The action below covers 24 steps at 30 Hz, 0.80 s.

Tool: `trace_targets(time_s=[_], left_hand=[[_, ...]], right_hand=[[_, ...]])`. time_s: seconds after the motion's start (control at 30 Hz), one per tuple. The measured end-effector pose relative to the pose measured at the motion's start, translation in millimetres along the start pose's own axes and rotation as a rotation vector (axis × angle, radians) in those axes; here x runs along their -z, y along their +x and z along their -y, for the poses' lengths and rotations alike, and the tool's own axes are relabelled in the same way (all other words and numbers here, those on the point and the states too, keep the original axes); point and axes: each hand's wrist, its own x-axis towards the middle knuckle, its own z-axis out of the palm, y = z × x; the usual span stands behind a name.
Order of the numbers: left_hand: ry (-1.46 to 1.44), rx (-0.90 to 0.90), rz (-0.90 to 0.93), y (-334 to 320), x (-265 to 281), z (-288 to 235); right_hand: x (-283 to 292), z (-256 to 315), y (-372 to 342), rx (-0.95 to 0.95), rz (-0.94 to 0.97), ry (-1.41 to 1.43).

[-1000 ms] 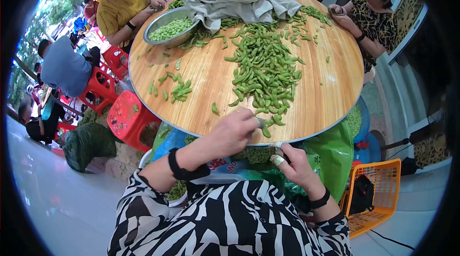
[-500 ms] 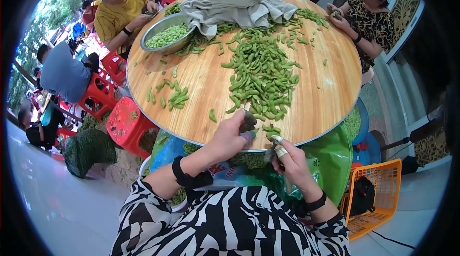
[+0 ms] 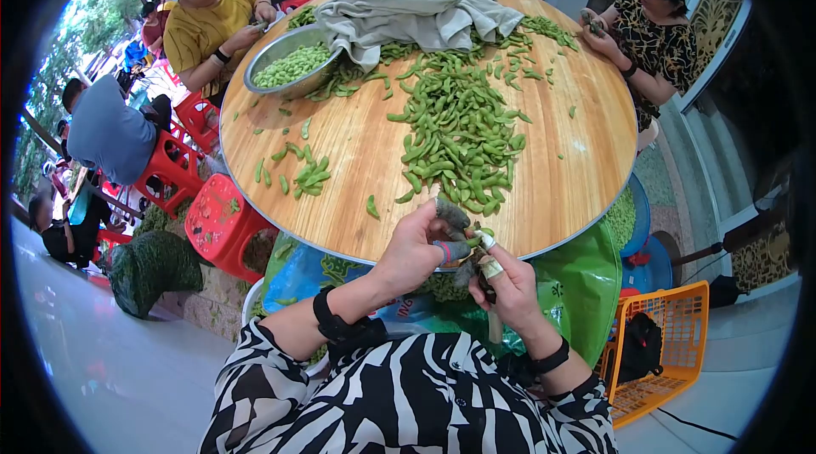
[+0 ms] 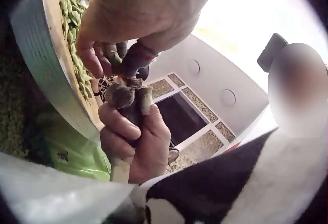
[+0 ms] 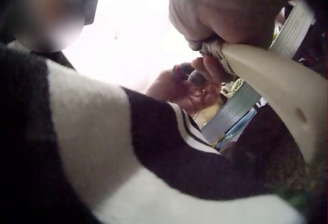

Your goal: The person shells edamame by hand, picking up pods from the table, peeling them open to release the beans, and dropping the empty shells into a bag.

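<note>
My left hand (image 3: 410, 257) has dark covers on its fingertips and pinches a green pod (image 3: 482, 238) over the near edge of the round wooden table (image 3: 340, 214). Close on its right, my right hand (image 3: 513, 291), with pale wrapping on thumb and finger, meets it at the pod. A pale handle-like piece (image 3: 495, 326) sticks out below the right palm, gripped by curled fingers; its working end is hidden. In the left wrist view the left hand (image 4: 148, 19) is above the right hand (image 4: 136, 142), fingertips nearly touching. The right wrist view shows the pale piece (image 5: 277, 75) large.
A long heap of pods (image 3: 459, 131) lies mid-table, a smaller group (image 3: 310, 175) to its left. Behind are a metal bowl (image 3: 293, 71) of shelled beans and a grey cloth (image 3: 416, 12). Red stools (image 3: 223, 218) stand left, an orange crate (image 3: 671, 352) right. Other people sit around the table.
My left hand has drawn back from the pods at the table edge and turned towards my right hand, which has risen to meet it. Pods that lay at the edge are now at the fingers.
</note>
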Motion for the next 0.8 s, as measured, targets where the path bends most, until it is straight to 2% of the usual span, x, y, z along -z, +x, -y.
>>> trace_targets(time_s=[0.1,0.23,0.37,0.57,0.63,0.7,0.73,0.8], left_hand=[[-0.029,-0.003,-0.017,-2,-4,-1],[0.065,-0.037,-0.059,-5,-7,-2],[0.038,-0.097,-0.064,-6,-9,1],[-0.153,0.021,-0.020,-3,-2,-2],[-0.372,0.143,0.033,-1,0,-3],[-0.423,0.190,0.049,-1,3,-1],[-0.472,0.239,0.070,-1,4,1],[-0.406,0.187,0.067,-2,4,12]], right_hand=[[-1,-2,0,0.038,-0.002,0.077],[-1,-1,0,0.036,-0.003,0.072],[-6,-1,2,0.067,-0.063,0.058],[-2,-3,5,0.106,-0.070,0.048],[1,-2,3,0.101,-0.043,0.083],[4,1,-1,0.161,0.000,-0.113],[7,1,0,0.159,0.000,-0.112],[12,0,2,0.468,0.054,-0.582]])
